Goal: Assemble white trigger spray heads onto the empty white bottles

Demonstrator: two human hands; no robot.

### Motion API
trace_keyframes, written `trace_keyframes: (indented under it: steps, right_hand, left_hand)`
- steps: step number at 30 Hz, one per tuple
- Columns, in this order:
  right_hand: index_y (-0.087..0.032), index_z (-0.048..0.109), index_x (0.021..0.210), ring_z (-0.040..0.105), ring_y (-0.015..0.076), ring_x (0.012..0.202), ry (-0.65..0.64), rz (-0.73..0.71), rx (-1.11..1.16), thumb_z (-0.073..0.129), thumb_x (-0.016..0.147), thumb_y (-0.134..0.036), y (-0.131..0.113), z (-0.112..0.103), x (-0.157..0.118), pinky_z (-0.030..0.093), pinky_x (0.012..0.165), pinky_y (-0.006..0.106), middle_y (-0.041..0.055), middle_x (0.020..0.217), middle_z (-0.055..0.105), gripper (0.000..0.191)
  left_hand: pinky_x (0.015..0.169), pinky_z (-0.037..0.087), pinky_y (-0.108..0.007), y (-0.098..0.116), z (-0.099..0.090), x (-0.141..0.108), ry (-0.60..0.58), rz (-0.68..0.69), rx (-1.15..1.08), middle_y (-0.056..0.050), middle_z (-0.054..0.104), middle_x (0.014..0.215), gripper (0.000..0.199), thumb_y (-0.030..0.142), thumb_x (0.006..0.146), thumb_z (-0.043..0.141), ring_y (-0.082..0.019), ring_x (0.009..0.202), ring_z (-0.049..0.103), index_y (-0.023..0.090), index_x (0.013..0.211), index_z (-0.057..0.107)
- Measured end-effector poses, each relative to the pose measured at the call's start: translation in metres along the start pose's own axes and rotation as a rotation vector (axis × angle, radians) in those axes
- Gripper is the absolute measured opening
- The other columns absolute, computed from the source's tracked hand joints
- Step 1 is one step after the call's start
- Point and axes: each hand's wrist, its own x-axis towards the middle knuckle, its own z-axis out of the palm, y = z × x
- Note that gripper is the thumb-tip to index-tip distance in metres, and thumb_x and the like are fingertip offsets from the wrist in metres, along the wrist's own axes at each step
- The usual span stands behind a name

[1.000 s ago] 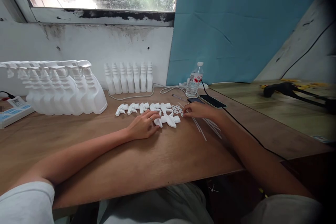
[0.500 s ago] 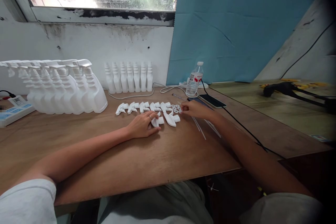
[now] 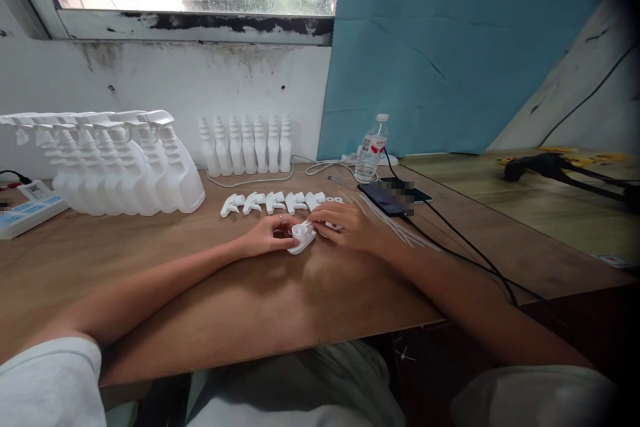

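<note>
In my left hand (image 3: 273, 235) is a white spray trigger head (image 3: 300, 248), its round collar opening turned upward. The fingertips of my right hand (image 3: 345, 223) are pinched at the rim of that collar, on a small white piece that looks like a ring; my fingers partly hide it. Behind my hands stands a row of several more white trigger heads (image 3: 275, 203). Small white rings (image 3: 334, 200) lie at the row's right end, partly covered by my right hand. Thin white tubes (image 3: 393, 227) lie beside my right wrist.
White spray bottles (image 3: 183, 180) stand close together at left, with slimmer white bottles (image 3: 260, 147) along the wall. A power strip (image 3: 35, 217) is at far left. At right are a water bottle (image 3: 370, 153), a phone (image 3: 383, 199) and black cables (image 3: 465, 260).
My right hand has moved left and nearer from the rings to the trigger head. My left hand has turned that head so its collar faces up. More of the phone shows.
</note>
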Motion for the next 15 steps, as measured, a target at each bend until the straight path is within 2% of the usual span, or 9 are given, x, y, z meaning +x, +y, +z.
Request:
trace_keyframes:
  steps: [4,9,15]
  right_hand:
    - [-0.018,0.063,0.094,0.064,0.0154,0.083,-0.014,-0.072,-0.023,0.051,0.093,-0.014,-0.0051,0.0057,-0.0002,0.052,0.073,0.028,0.0074,0.09,0.069,0.013]
    - [-0.019,0.064,0.096,0.062,0.0169,0.088,-0.146,-0.061,0.024,0.047,0.09,-0.011,-0.0031,0.0054,-0.0034,0.05,0.074,0.03,0.0088,0.1,0.066,0.019]
    - [-0.021,0.065,0.098,0.062,0.0166,0.085,-0.107,-0.061,0.086,0.046,0.086,-0.008,-0.0038,0.0006,-0.0017,0.05,0.073,0.03,0.0078,0.097,0.066,0.026]
  left_hand:
    - [0.079,0.046,-0.027,-0.0004,-0.0007,-0.0002,-0.045,0.008,-0.014,-0.007,0.06,0.098,0.038,0.036,0.08,0.069,-0.015,0.086,0.056,0.012,0.109,0.062]
    - [0.079,0.046,-0.028,-0.0011,-0.0002,-0.001,-0.041,0.064,0.029,-0.007,0.06,0.096,0.037,0.036,0.08,0.068,-0.015,0.085,0.056,0.012,0.109,0.062]
    - [0.082,0.05,-0.03,0.0006,0.0022,-0.0025,-0.014,0.078,-0.011,-0.005,0.057,0.098,0.041,0.034,0.081,0.069,-0.013,0.082,0.056,0.015,0.115,0.056]
